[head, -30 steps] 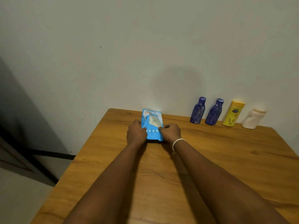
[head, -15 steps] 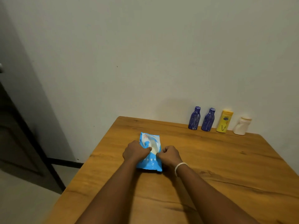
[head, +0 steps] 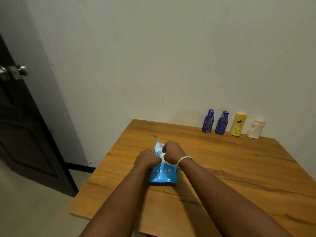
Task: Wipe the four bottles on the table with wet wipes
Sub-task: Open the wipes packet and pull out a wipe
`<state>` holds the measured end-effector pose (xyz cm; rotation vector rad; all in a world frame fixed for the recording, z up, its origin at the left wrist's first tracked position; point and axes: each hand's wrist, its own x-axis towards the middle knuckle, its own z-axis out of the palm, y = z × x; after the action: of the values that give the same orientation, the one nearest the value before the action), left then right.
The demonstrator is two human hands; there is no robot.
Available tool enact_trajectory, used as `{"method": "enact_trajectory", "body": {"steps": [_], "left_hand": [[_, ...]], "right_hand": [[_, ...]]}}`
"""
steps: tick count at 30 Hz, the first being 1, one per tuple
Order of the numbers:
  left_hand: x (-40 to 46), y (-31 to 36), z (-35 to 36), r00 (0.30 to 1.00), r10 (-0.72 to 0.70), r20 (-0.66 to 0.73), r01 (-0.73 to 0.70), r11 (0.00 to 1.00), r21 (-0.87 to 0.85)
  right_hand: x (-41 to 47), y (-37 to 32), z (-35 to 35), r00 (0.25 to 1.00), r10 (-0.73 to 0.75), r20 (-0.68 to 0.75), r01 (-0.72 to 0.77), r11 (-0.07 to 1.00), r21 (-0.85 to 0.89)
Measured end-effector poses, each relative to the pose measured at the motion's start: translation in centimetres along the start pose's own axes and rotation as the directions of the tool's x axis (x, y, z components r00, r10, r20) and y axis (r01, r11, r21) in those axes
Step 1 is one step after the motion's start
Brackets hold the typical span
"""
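Hands both on blue wet-wipes pack (head: 162, 173), lying flat on wooden table (head: 239, 168) nr its left edge. Left hand (head: 147, 159) grips pack's left side, fingers curled; right hand (head: 172, 152) pinches sth white at pack's top, prob flap or wipe, can't tell which. White band (head: 184, 159) on right wrist. Bottles upright in row by wall, well apart from pack: blue bottle (head: 208, 121), 2nd blue bottle (head: 221, 122), yellow bottle (head: 238, 124), white bottle (head: 256, 129).
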<state>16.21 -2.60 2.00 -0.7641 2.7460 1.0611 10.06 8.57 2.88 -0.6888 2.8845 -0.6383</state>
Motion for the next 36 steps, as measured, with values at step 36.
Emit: {"method": "enact_trajectory", "body": {"steps": [36], "left_hand": [[4.7,6.6,-0.2,0.949,0.171,-0.266,-0.053,0.915,0.399]], "right_hand": [[2.1,22.5,-17.4,0.666,0.697,-0.265,-0.267,0.555,0.788]]}}
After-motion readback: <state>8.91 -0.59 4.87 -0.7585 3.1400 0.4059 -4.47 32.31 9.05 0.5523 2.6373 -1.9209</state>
